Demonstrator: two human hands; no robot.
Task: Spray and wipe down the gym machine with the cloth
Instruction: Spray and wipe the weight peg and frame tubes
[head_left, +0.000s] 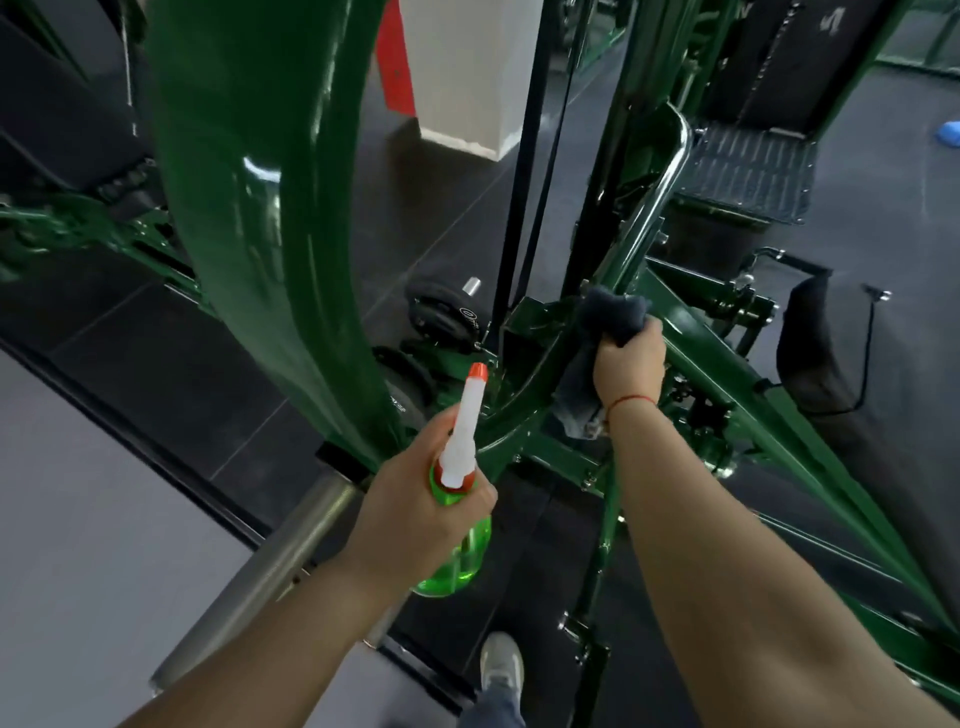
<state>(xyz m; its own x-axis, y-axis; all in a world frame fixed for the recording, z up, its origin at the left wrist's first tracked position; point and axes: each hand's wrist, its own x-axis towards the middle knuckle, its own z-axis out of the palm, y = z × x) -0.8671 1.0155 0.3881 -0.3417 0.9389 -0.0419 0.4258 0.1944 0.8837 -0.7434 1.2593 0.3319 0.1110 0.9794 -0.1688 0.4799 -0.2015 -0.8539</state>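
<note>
While the left grip (410, 499) was curled tight around the neck of a clear green spray bottle (462, 566), the bottle's white nozzle with the orange tip pointed away toward the far side, at the foot of the gym machine (249, 208). That machine was all glossy dark green tubing, with a fat curved beam rising on the left and thinner slanted bars running off to the right.

The right grip (629, 366) was closed on a dark grey cloth (615, 312), which sat in the middle of the scene, bunched up against a slanted green bar where several frame pieces met. A loose end of it hung down just left of the wrist, and a thin red string bracelet (631, 401) showed on that wrist.

A chrome handle (670, 171) curved up beyond the cloth, and a black weight plate (441, 317) lay on the dark tiled floor (322, 291) further left. A white pillar (467, 78) stood at the far side, and one grey shoe (501, 660) showed near the bottom edge.
</note>
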